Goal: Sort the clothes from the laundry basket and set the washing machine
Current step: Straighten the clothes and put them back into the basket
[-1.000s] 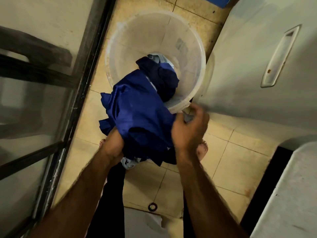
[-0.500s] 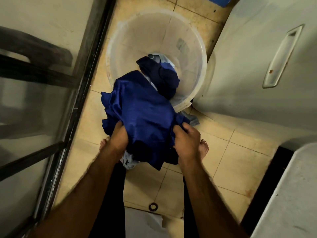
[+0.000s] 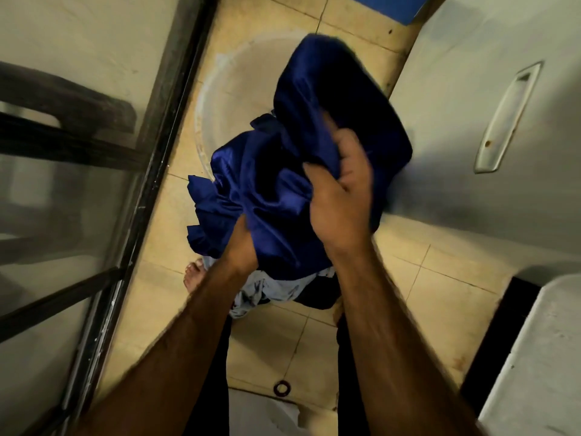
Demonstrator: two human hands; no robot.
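You are looking down at your two hands, which are holding a shiny dark blue satin cloth [image 3: 283,190] above a round translucent white plastic laundry basket [image 3: 201,99]. The basket is sitting on the beige tiled floor [image 3: 408,278] just beyond your hands.

Your right hand [image 3: 341,199] is clenching the cloth's upper folds, fingers curled deep into it. Your left hand [image 3: 243,247] is gripping from below. Its fingers are buried in the fabric, and pleats are fanning out from the grip. A pale grey crumpled garment [image 3: 267,287] is hanging under the bundle, beneath your wrists. Whether either hand is holding it too cannot be told.

This is looking like the sorting step: the load is out of the basket and not yet placed anywhere. The next move is probably calling for a carry to your right, toward the white appliance body with a recessed handle [image 3: 471,89], likely the washing machine. Its opening is not showing.

Room is running tight on both sides. A dark-framed glass door [image 3: 147,190] is standing close to the left of your left hand. The appliance is sitting just beside the cloth, right of your right hand. Your bare foot [image 3: 195,275] is resting just left of your left wrist, so trailing fabric could be catching underfoot. Open floor is lying nearer you, behind your hands.
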